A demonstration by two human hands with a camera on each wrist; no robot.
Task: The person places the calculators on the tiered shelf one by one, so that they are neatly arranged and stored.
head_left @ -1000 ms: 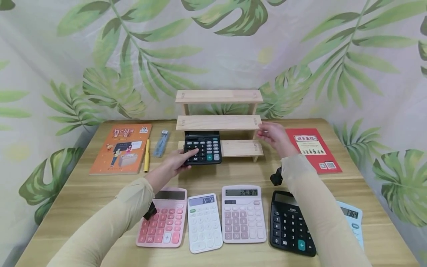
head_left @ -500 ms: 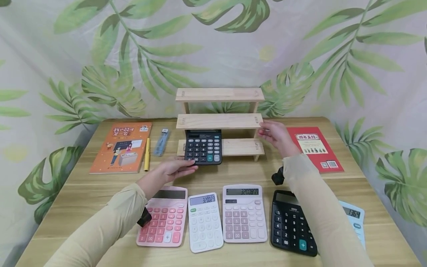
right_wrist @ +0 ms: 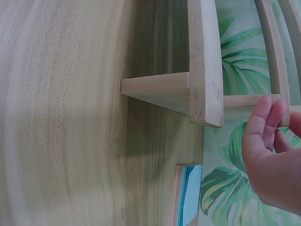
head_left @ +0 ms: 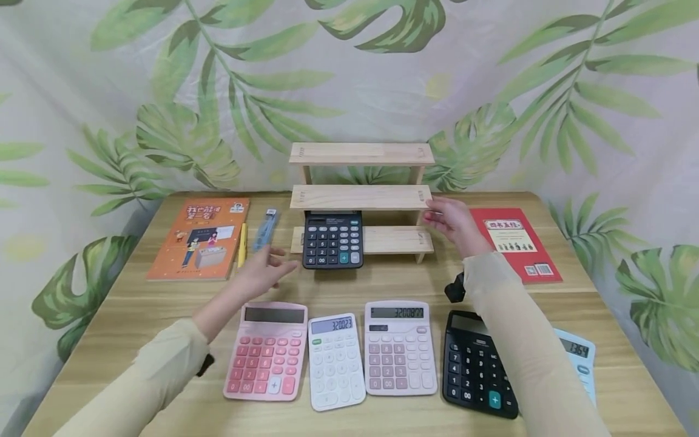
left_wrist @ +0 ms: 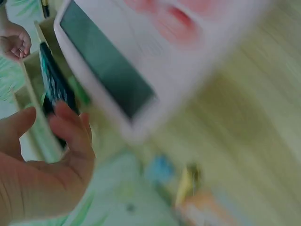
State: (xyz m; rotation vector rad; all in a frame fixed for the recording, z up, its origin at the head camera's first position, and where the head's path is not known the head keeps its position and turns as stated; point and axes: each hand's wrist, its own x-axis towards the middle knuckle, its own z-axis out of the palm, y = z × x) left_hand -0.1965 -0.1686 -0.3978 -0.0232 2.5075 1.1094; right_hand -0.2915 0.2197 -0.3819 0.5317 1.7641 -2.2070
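A small black calculator leans back on the lowest board of a three-tier wooden shelf, at its left end. My left hand is to the left of that calculator, apart from it, fingers loosely bent and holding nothing. The left wrist view shows this hand with a gap between thumb and fingers. With thumb and fingers, my right hand pinches the right end of the middle board. The right wrist view shows the fingertips at that board's end; the thumb is partly hidden.
Nearer me stand a pink calculator, a white one, a pale lilac one, a large black one and a light blue one, partly covered by my right sleeve. Left lie an orange book and yellow pen; right, a red book.
My left hand has let go of the small black calculator and drawn back to the left. The calculator stays leaning on the shelf. My right hand keeps its place on the middle board.
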